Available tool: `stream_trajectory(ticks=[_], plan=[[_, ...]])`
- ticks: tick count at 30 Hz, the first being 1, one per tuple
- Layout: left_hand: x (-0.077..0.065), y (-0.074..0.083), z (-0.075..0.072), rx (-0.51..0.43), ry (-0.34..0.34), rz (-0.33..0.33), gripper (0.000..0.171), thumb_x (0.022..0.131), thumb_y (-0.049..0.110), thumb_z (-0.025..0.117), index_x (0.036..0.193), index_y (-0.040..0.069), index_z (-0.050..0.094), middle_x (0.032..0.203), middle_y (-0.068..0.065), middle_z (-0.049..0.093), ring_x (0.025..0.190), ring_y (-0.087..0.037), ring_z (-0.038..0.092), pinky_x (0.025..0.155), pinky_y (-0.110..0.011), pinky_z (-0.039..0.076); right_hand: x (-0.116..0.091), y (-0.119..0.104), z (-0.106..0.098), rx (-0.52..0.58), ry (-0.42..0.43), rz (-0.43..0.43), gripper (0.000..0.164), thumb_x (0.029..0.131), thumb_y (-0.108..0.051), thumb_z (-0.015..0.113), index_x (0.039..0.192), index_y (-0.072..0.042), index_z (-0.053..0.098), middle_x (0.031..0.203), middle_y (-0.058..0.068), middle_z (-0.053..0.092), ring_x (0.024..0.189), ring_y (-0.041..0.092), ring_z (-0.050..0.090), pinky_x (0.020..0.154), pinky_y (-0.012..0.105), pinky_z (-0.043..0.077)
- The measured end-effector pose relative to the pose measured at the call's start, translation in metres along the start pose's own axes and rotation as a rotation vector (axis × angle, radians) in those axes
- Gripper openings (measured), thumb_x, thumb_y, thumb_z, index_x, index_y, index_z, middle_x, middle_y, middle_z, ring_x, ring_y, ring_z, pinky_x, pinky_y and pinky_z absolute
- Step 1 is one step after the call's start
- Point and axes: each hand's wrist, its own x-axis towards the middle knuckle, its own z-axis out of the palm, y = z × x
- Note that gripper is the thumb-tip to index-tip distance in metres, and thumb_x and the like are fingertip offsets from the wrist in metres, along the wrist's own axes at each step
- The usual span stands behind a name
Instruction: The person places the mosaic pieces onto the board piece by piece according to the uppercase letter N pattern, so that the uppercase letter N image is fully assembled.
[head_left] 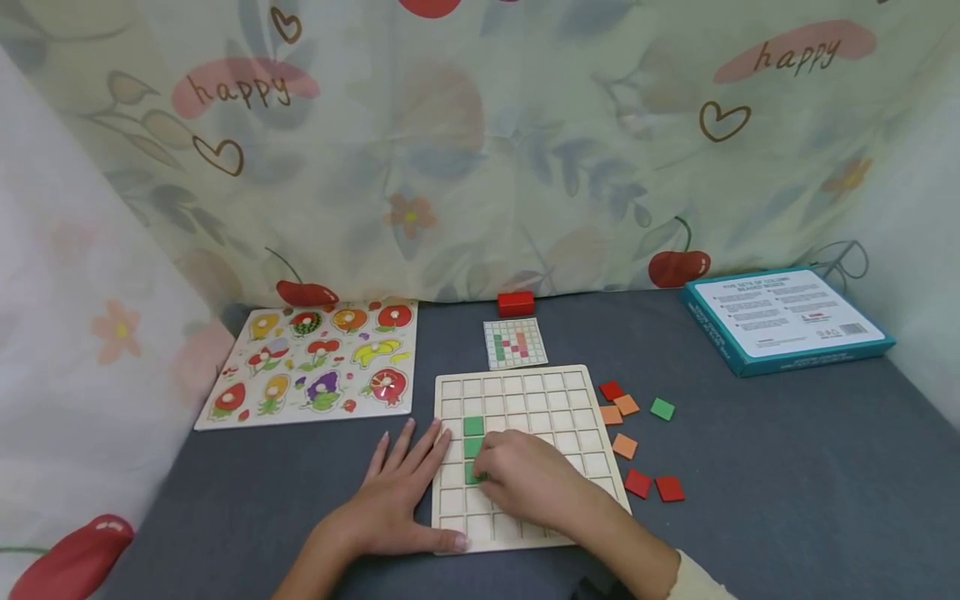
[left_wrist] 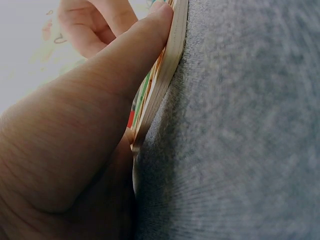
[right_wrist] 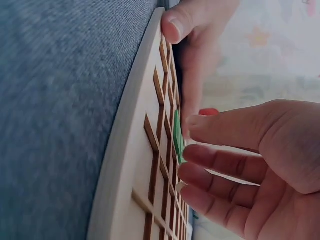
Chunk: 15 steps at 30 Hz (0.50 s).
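Observation:
A wooden grid board (head_left: pixel 532 404) lies on the dark cloth. My left hand (head_left: pixel 397 508) spreads flat at its left side, fingertips at the left edge and thumb (left_wrist: pixel 150 30) on the near rim. Three green tiles sit in a column on the board: the top one (head_left: pixel 473 426), the middle one (head_left: pixel 472 447) and the lowest one (head_left: pixel 469 472). Over the board, my right hand (head_left: pixel 532 479) pinches the lowest tile at its right side with curled fingers. In the right wrist view the thumb (right_wrist: pixel 225 127) is close beside a green tile (right_wrist: pixel 177 135).
Right of the board lie several red tiles (head_left: pixel 670 489), several orange tiles (head_left: pixel 625 447) and a green tile (head_left: pixel 662 408). Behind it are a pattern card (head_left: pixel 516 354) and a red block (head_left: pixel 516 303). A fruit puzzle board (head_left: pixel 300 412) lies left, a teal box (head_left: pixel 787 321) far right.

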Motion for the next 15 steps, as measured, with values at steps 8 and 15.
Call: stream_trajectory(ticks=[8, 15], plan=[[0.001, 0.000, 0.000, -0.007, 0.003, 0.003, 0.111, 0.061, 0.083, 0.048, 0.146, 0.029, 0.000, 0.150, 0.009, -0.006, 0.134, -0.024, -0.012, 0.101, -0.055, -0.005, -0.022, 0.021, -0.016, 0.021, 0.066, 0.090, 0.014, 0.078, -0.009, 0.065, 0.089, -0.015, 0.071, 0.083, -0.009, 0.060, 0.076, 0.004, 0.054, 0.067, 0.025, 0.047], [0.002, -0.001, 0.000, -0.014, -0.020, -0.003, 0.111, 0.061, 0.083, 0.047, 0.146, 0.029, -0.001, 0.150, 0.010, -0.007, 0.134, -0.024, -0.013, 0.100, -0.057, -0.004, -0.047, 0.049, -0.034, 0.003, 0.087, 0.272, 0.015, 0.079, -0.012, 0.066, 0.092, -0.015, 0.071, 0.088, -0.009, 0.061, 0.074, 0.004, 0.053, 0.067, 0.024, 0.047]])
